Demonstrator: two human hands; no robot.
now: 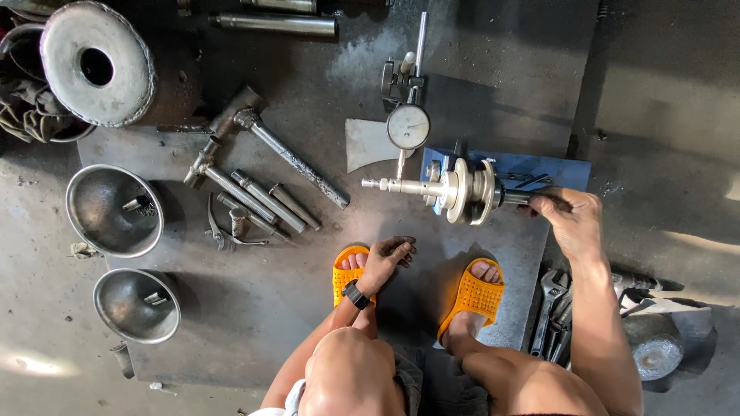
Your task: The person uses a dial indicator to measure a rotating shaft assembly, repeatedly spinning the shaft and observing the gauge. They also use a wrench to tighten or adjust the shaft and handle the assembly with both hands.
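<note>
My right hand [569, 219] grips the dark end of a metal shaft assembly [455, 189] with several discs on it, held level over a blue block [539, 168]. The shaft's thin tip points left, just under a dial gauge [408, 125] on a stand. My left hand [388, 258] hangs loose with fingers apart above my foot in an orange sandal [348, 271], holding nothing. A black watch [355, 295] sits on that wrist. My other orange sandal [472, 296] is to the right.
Several steel rods [266, 196] and pliers [223, 229] lie on the dark steel plate [254, 308] at left. Two metal bowls [113, 209] [137, 305] sit at the left edge, a heavy round flange [96, 65] at top left. Wrenches [550, 308] lie at right.
</note>
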